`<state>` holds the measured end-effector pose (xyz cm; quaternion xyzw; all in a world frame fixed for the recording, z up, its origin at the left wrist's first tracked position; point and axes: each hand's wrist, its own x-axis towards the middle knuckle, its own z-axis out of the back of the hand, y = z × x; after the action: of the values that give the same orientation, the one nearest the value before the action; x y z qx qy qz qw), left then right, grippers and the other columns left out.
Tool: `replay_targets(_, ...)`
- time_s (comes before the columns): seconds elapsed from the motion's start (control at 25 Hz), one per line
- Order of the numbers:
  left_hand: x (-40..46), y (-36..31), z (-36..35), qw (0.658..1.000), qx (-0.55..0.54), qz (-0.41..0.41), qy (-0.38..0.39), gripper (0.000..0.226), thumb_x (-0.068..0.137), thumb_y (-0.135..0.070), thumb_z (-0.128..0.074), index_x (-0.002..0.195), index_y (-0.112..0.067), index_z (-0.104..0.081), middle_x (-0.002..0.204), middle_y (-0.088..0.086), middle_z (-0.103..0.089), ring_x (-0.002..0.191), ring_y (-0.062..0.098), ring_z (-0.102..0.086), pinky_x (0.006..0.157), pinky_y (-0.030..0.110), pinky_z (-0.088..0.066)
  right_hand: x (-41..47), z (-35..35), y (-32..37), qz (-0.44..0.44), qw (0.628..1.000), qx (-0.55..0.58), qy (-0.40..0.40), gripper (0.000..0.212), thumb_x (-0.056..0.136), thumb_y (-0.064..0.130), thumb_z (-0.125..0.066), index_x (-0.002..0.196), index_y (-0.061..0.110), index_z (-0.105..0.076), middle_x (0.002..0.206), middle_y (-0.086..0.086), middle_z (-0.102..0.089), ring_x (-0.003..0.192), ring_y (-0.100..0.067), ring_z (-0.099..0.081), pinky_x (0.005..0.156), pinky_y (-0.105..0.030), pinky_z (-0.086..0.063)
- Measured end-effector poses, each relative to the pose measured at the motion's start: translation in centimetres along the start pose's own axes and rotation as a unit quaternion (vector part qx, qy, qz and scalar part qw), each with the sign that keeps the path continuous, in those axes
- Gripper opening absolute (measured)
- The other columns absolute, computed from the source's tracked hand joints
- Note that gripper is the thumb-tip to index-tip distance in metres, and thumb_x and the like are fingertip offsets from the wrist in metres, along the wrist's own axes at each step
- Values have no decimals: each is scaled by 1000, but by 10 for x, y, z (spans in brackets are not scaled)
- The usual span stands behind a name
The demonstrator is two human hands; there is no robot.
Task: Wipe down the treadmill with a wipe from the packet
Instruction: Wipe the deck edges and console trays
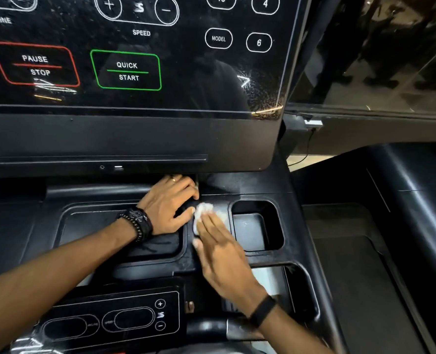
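Nearest the head camera, a lower control panel (114, 318) with oval outlines and plus and minus buttons sits at the bottom left of the treadmill (135, 139) console. Both forearms cross above it toward the tray area.

Right hand (222, 254): fingers straight and together, palm down, pressing a crumpled white wipe (203, 210) flat against the black ridge between two recesses. A dark band (262, 310) circles this wrist. The wipe protrudes beyond the fingertips and lies just beside the left thumb.

Left hand (169, 200): fingers curled over a dark raised edge of the console directly below the display housing, gripping it. A ring is visible on one finger, and black beaded bracelets (139, 222) sit at the wrist. The two hands are close together, nearly touching at the wipe.

Left of the ridge is a wide shallow tray (114, 226); to the right is a deeper square cup holder (257, 226).

Above, the glossy display (135, 60) shows PAUSE/STOP in a red outline, QUICK START in green, plus SPEED, INCLINE and MODEL labels.
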<state>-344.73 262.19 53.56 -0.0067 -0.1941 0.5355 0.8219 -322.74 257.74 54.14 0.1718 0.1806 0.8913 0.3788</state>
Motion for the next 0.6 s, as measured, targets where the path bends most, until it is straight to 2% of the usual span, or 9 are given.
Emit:
replay_targets(0.08,0,-1,0,1000,-3,9,-9,28,86,-37,-53,99,-15,-64,103,2,-59,86,24,-53,77,37,-36,-29,9,-9,5,1000,-10,7,48,108,31,-35,149,8,-44,158,-5,-40,152,-13,-21,123,-34,-25)
replay_targets(0.24,2,-3,1,1000,3,0,-11,27,85,-35,-53,97,-13,-63,100,4,-58,86,25,-51,77,38,-35,10,-4,-3,-90,995,24,-20,52,107,33,-36,148,3,-45,157,-12,-39,150,-12,-16,123,-38,-24)
replay_targets(0.36,4,-2,1,999,16,-46,-1,25,85,-31,-53,97,-12,-63,100,6,-59,85,26,-51,76,39,-39,-9,-8,20,-23,999,26,5,48,108,28,-37,150,4,-42,159,-10,-37,153,-15,-16,124,-36,-22)
replay_targets(0.44,5,-4,1,998,14,-55,4,20,82,-25,-55,95,-12,-62,98,6,-59,84,26,-51,75,39,-37,-54,2,10,-5,999,37,5,44,107,23,-39,147,8,-49,157,-5,-41,151,-14,-24,121,-37,-29)
replay_targets(0.52,9,-8,0,998,1,-62,4,16,77,-20,-57,92,-13,-60,94,5,-57,81,25,-50,74,38,-36,-74,14,-13,-57,996,57,-39,41,98,8,-52,138,10,-59,151,-7,-48,145,-21,-38,115,-44,-39)
replay_targets(0.6,19,-13,1,996,-23,-82,16,13,75,-18,-56,87,-14,-59,89,4,-55,79,25,-49,72,38,-36,-56,10,-14,-133,987,37,-86,47,78,-12,-67,122,5,-68,134,-15,-57,126,-31,-51,100,-53,-50)
